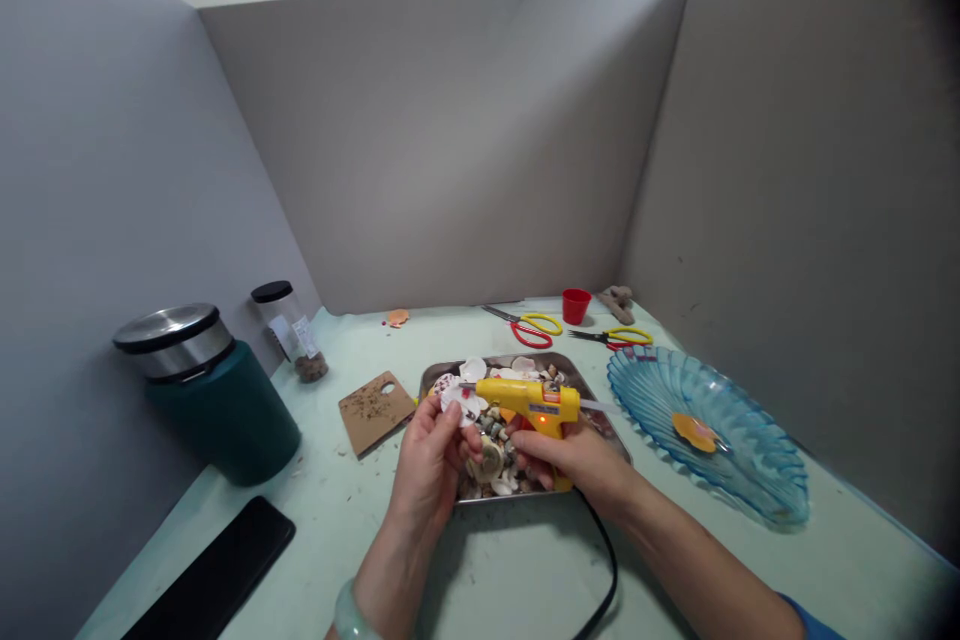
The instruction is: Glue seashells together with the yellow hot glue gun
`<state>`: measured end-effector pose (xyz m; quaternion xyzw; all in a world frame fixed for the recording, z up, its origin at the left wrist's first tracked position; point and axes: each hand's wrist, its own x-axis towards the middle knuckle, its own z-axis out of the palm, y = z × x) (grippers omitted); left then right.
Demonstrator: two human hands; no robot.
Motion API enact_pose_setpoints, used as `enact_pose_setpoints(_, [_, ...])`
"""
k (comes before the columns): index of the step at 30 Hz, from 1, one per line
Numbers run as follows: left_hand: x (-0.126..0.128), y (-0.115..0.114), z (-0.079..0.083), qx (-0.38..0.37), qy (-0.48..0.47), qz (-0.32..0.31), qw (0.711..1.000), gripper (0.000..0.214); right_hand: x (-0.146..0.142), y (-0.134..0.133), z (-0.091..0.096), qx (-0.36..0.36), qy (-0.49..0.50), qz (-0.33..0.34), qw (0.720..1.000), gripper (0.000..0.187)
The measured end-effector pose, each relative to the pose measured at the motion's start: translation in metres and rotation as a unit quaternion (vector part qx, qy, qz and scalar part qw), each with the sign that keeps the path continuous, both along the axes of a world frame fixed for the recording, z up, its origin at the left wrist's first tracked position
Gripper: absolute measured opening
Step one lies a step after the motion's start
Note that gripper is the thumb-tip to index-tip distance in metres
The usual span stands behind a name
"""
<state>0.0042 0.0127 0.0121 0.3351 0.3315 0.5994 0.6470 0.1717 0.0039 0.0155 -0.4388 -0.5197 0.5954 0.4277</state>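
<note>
My left hand (435,450) pinches a white shell piece (463,404) with small red spots on it. In my right hand (570,455) is a yellow hot glue gun (529,394), its small orange light lit and a clear glue stick (600,407) jutting from its back. The gun's nozzle points left and meets the shell piece in this view; whether they touch I cannot tell. Both hands are over a metal tray (600,398) full of shells and small stones (491,465). From the gun's handle a black cord (611,560) runs toward the table's front edge.
On the left stand a green canister (225,410), a jar (292,330), a black phone-like slab (217,570) and a brown board (375,410). Scissors (532,325), more scissors (611,335) and a red cup (576,305) lie behind. A blue glass dish (750,460) holds an orange piece (694,432). Grey partitions (450,160) surround the table.
</note>
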Motion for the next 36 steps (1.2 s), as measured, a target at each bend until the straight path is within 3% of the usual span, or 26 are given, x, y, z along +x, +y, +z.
enact_pose_setpoints(10, [-0.0027, 0.0030, -0.0020, 0.009, -0.014, 0.032, 0.999, 0.046, 0.0040, 0.0005, -0.0018, -0.008, -0.012, 0.028, 1.000, 0.018])
enact_pose_setpoints(36, [0.0005, 0.0006, -0.0027, 0.007, 0.009, -0.003, 1.000, 0.046, 0.0030, 0.0009, 0.0012, 0.005, 0.001, 0.018, 1.000, 0.023])
